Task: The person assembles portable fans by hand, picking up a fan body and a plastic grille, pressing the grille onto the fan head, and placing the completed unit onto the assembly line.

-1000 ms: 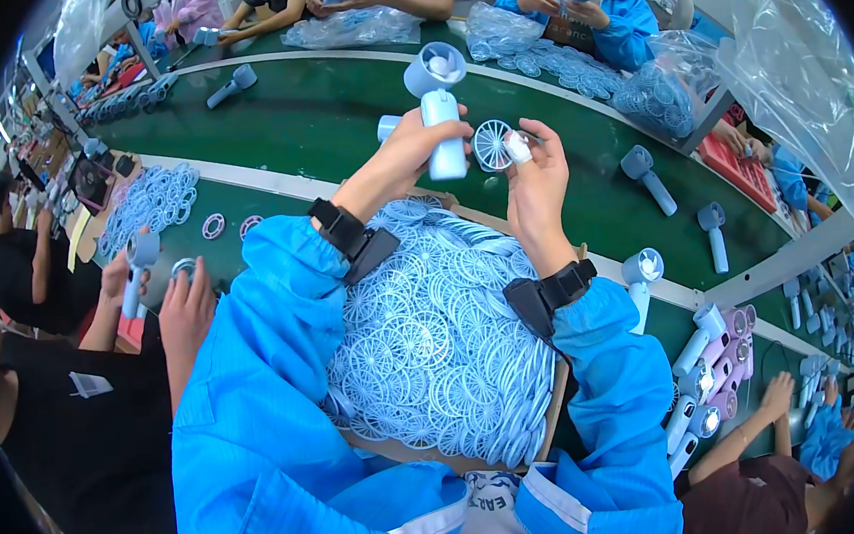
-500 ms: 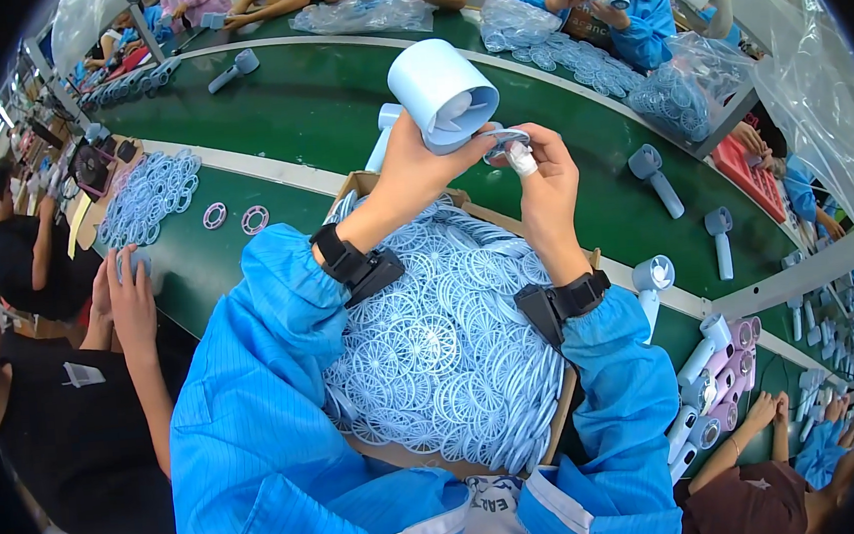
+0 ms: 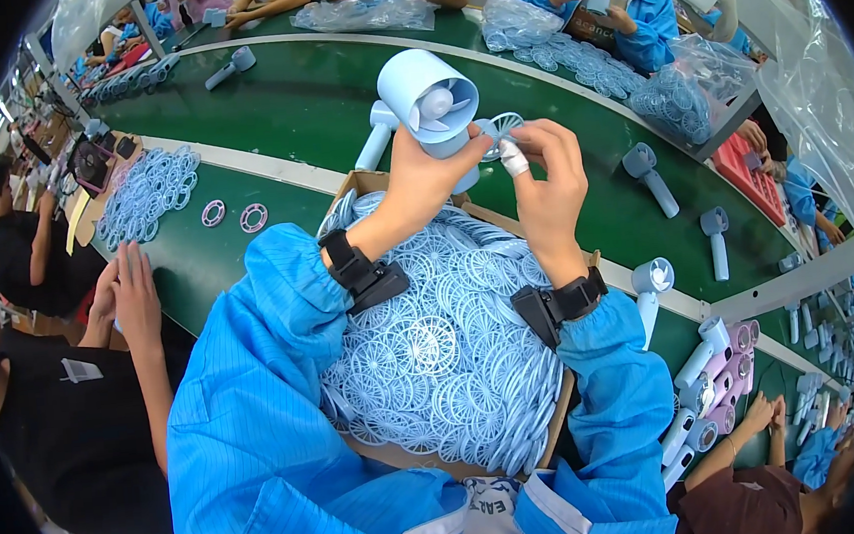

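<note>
My left hand (image 3: 418, 179) is closed around the neck of a light blue handheld fan (image 3: 410, 80). The fan's round head is uncovered in front, and its blades and hub show. Between the fingers of my right hand (image 3: 551, 185) is a light blue spoked fan grille (image 3: 504, 126), beside the fan head and close to my left fingertips. White tape wraps my right thumb. Below both hands stands a cardboard box (image 3: 368, 181) heaped with loose grilles (image 3: 433, 347) of the same kind.
A green conveyor belt (image 3: 304, 106) runs beyond the box, carrying several blue fans (image 3: 651, 181). Another fan (image 3: 374, 143) stands just behind my left hand. Two pink rings (image 3: 254, 217) and a grille pile (image 3: 148, 194) lie left. Blue and pink fans (image 3: 721, 374) crowd the right. Co-workers sit around.
The fan has turned, so its open front faces me more, and it has shifted slightly left. The grille has tipped up to show its spokes. The left co-worker's hands no longer show a blue part.
</note>
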A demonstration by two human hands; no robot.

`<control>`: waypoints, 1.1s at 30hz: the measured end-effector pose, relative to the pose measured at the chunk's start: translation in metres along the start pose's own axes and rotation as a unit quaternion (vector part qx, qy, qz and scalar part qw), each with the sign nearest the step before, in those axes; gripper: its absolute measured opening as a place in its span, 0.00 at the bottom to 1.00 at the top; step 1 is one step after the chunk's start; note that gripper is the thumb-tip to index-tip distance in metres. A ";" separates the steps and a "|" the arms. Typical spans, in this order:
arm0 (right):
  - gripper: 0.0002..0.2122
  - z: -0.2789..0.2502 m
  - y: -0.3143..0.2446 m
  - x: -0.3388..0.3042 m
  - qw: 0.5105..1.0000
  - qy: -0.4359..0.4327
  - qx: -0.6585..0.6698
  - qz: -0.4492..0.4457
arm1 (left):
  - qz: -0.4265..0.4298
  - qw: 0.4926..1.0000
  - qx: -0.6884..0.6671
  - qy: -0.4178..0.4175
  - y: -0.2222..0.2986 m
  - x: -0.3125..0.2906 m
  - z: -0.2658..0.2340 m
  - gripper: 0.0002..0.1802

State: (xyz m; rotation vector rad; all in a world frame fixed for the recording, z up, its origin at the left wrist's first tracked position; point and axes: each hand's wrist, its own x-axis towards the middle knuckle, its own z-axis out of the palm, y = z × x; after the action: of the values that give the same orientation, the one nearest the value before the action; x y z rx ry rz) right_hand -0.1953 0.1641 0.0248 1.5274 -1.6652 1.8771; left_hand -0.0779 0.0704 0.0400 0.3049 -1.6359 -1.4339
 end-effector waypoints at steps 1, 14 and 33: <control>0.15 0.000 -0.001 0.000 0.999 -0.017 -0.034 -0.032 | -0.003 1.000 -0.013 0.009 0.001 -0.002 0.001 0.17; 0.23 -0.001 -0.003 0.003 0.965 -0.028 -0.181 -0.186 | -0.024 0.997 -0.073 -0.003 -0.004 -0.001 -0.001 0.17; 0.24 0.002 -0.002 0.003 0.975 -0.037 -0.136 -0.170 | -0.020 0.998 -0.051 -0.001 -0.013 -0.003 -0.004 0.21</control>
State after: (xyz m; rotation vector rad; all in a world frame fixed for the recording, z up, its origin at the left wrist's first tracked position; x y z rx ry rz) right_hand -0.1940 0.1623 0.0283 1.6556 -1.4990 1.3736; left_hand -0.0774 0.0662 0.0267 0.2786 -1.5604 -1.5428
